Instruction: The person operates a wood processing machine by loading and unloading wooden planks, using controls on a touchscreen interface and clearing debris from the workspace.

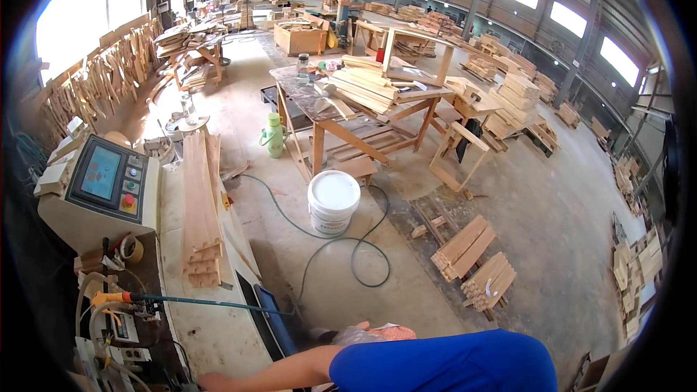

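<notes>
- One bare arm in a blue sleeve comes in from the bottom edge and reaches out to the left; it looks like the right one
- The right hand (pixel 205 382) is at the very bottom edge and mostly cut off, so I cannot tell if it is open or closed, or if it holds anything
- The left hand is not in the picture
- The hand is over the pale machine top (pixel 218 337)
- Just above the hand, a thin green hose (pixel 210 303) runs across to an orange tool handle (pixel 109 297)
- Farther up from the hand lies a stack of wood slats (pixel 200 210), with a control box (pixel 102 178) to its left
- A white bucket (pixel 333 201) stands on the floor, well up and to the right of the hand
- To do this well, I think the hand should move slowly, stay under the hose, and not bump the slats
</notes>
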`<state>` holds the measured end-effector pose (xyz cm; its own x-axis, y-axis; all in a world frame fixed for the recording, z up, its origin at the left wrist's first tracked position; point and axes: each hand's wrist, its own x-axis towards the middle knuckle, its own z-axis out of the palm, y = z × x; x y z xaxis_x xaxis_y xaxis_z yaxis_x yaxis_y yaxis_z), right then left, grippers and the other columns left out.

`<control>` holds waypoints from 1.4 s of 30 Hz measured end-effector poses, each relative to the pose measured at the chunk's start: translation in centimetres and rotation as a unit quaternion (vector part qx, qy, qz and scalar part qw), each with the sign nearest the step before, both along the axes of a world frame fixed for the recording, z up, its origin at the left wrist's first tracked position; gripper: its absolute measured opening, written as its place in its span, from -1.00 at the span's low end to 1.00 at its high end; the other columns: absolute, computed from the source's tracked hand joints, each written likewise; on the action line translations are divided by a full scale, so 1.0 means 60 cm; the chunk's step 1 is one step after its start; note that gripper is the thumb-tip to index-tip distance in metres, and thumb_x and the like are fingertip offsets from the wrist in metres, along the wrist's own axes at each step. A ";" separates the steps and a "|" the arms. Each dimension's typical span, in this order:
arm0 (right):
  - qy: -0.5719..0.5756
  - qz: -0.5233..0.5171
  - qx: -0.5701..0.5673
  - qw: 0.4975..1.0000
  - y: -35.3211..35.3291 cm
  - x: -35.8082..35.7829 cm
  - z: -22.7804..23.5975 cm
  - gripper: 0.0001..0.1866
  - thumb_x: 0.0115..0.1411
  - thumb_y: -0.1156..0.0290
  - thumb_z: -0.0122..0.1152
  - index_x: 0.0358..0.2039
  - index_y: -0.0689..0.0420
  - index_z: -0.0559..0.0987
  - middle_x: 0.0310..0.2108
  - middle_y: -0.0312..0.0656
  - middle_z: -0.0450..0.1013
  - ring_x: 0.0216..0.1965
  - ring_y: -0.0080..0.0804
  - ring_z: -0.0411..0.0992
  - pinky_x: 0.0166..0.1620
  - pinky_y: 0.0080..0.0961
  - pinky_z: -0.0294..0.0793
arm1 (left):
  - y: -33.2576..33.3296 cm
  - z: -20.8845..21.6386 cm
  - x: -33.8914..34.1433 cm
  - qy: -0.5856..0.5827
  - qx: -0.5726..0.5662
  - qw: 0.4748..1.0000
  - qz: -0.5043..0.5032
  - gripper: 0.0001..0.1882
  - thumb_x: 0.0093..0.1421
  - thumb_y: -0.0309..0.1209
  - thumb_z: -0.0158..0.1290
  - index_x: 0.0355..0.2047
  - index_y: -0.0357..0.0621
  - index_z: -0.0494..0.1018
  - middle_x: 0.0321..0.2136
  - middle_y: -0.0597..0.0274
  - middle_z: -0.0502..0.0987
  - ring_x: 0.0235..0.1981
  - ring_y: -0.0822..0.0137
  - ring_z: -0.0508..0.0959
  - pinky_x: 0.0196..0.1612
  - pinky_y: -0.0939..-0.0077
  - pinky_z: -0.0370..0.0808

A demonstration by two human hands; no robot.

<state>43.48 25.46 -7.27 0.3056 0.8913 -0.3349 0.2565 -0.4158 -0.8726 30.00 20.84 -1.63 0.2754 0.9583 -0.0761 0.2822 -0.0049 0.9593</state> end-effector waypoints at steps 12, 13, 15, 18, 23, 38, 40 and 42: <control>0.322 -0.227 0.067 0.917 0.076 0.134 0.065 -0.47 0.12 -0.12 0.22 -0.57 0.17 0.52 -0.65 -0.21 0.39 -0.63 -0.38 0.37 -0.49 -0.36 0.34 | 0.086 -0.244 -0.221 -0.084 0.026 0.996 0.017 -0.39 0.07 -0.42 0.18 0.12 -0.45 0.33 0.04 -0.27 0.42 0.04 -0.07 0.44 0.13 0.20 0.36; 0.323 -0.230 0.062 0.916 0.083 0.142 0.051 -0.47 0.12 -0.12 0.22 -0.57 0.17 0.52 -0.65 -0.21 0.39 -0.63 -0.38 0.37 -0.49 -0.36 0.34 | 0.081 -0.248 -0.221 -0.086 0.027 0.996 0.022 -0.38 0.05 -0.42 0.17 0.12 -0.46 0.33 0.03 -0.28 0.42 0.05 -0.08 0.43 0.14 0.16 0.35; 0.310 -0.196 0.067 0.928 0.114 0.171 0.010 -0.50 0.16 -0.10 0.18 -0.54 0.15 0.54 -0.62 -0.21 0.44 -0.62 -0.40 0.40 -0.49 -0.36 0.35 | 0.060 -0.185 -0.162 -0.094 -0.098 0.988 0.068 -0.40 0.05 -0.41 0.16 0.09 -0.47 0.35 -0.01 -0.28 0.44 0.03 -0.07 0.44 0.12 0.11 0.36; 0.232 -0.163 0.059 0.957 0.149 0.199 -0.021 -0.56 0.21 -0.05 0.12 -0.45 0.12 0.58 -0.57 -0.23 0.50 -0.57 -0.43 0.45 -0.47 -0.37 0.40 | 0.031 -0.170 -0.142 -0.011 0.099 0.995 -0.002 -0.59 0.21 -0.34 0.10 -0.05 -0.45 0.43 -0.18 -0.07 0.52 -0.18 0.12 0.52 -0.16 0.25 0.52; 0.385 -0.116 0.112 0.909 0.122 0.225 0.106 -0.76 0.22 0.14 0.17 -0.30 0.05 0.56 -0.48 -0.28 0.50 -0.43 -0.50 0.48 -0.44 -0.52 0.43 | 0.039 -0.056 -0.108 -0.262 -0.279 0.895 0.228 -0.61 0.24 -0.44 0.06 0.04 -0.38 0.37 -0.11 0.05 0.52 -0.14 0.19 0.56 -0.06 0.26 0.53; 0.183 -0.276 -0.018 0.943 0.234 0.240 -0.010 -0.49 0.27 -0.04 -0.09 -0.58 0.05 0.59 -0.64 -0.28 0.49 -0.49 -0.46 0.46 -0.38 -0.42 0.42 | 0.019 0.050 -0.045 -0.144 -0.306 0.893 0.298 -0.66 0.29 -0.29 0.05 -0.27 -0.45 0.48 -0.42 0.20 0.47 -0.48 0.37 0.40 -0.45 0.57 0.37; 0.246 -0.317 -0.006 0.916 0.187 0.254 0.085 -0.47 0.23 -0.11 -0.03 -0.62 0.05 0.57 -0.67 -0.29 0.47 -0.58 -0.47 0.46 -0.43 -0.43 0.40 | 0.018 0.016 -0.061 -0.090 -0.247 0.924 0.276 -0.68 0.28 -0.30 0.07 -0.31 -0.42 0.49 -0.47 0.25 0.41 -0.52 0.43 0.33 -0.49 0.61 0.29; 0.275 -0.355 0.004 0.893 0.180 0.275 0.058 -0.47 0.23 -0.11 0.00 -0.62 0.05 0.57 -0.67 -0.29 0.47 -0.62 -0.46 0.45 -0.47 -0.43 0.40 | 0.029 -0.025 -0.088 -0.120 -0.272 0.928 0.224 -0.67 0.29 -0.28 0.06 -0.29 -0.43 0.50 -0.47 0.20 0.45 -0.51 0.38 0.37 -0.48 0.55 0.33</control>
<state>59.95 36.25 -3.79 0.5857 0.5406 -0.6038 -0.5391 -0.2964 -0.7884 24.72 22.59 -3.16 -0.0704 0.8183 -0.5705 -0.0824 0.5652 0.8208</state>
